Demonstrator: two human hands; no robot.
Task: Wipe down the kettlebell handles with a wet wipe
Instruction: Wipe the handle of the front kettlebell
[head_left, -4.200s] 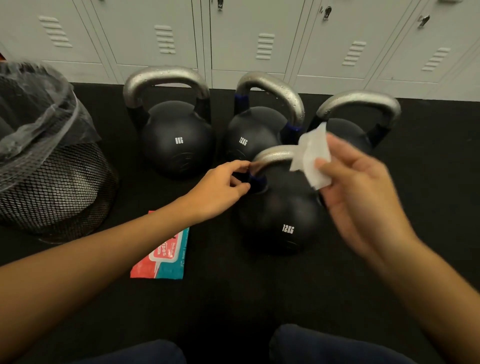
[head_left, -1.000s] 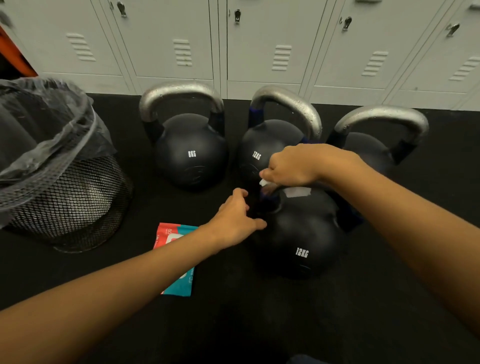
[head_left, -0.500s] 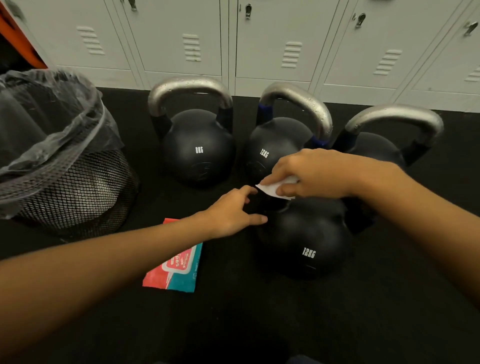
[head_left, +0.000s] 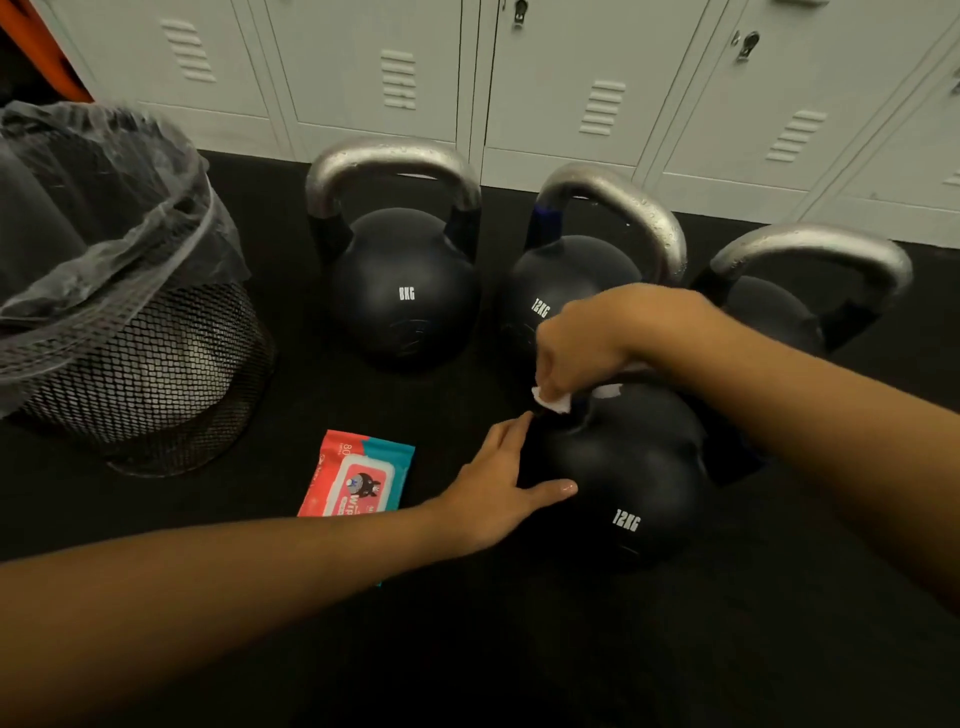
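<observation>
Several black kettlebells stand on the dark floor. The nearest, a 12KG kettlebell (head_left: 631, 483), has its handle hidden under my right hand (head_left: 582, 343), which grips a white wet wipe (head_left: 553, 402) around the handle's left end. My left hand (head_left: 498, 493) rests flat against that kettlebell's left side, fingers straight. Behind stand an 8KG kettlebell (head_left: 402, 291) with a silver handle (head_left: 389, 161), a second 12KG kettlebell (head_left: 561, 280), and a third kettlebell (head_left: 769, 312) at the right, partly hidden by my right arm.
A red and teal wipes packet (head_left: 358, 478) lies on the floor left of my left hand. A black mesh bin (head_left: 135, 364) with a plastic liner stands at the left. Grey lockers (head_left: 571, 78) line the back edge of the black mat.
My right hand with the wipe has slid down the left end of the handle. My left hand has spread flatter against the kettlebell's side. The camera has moved closer.
</observation>
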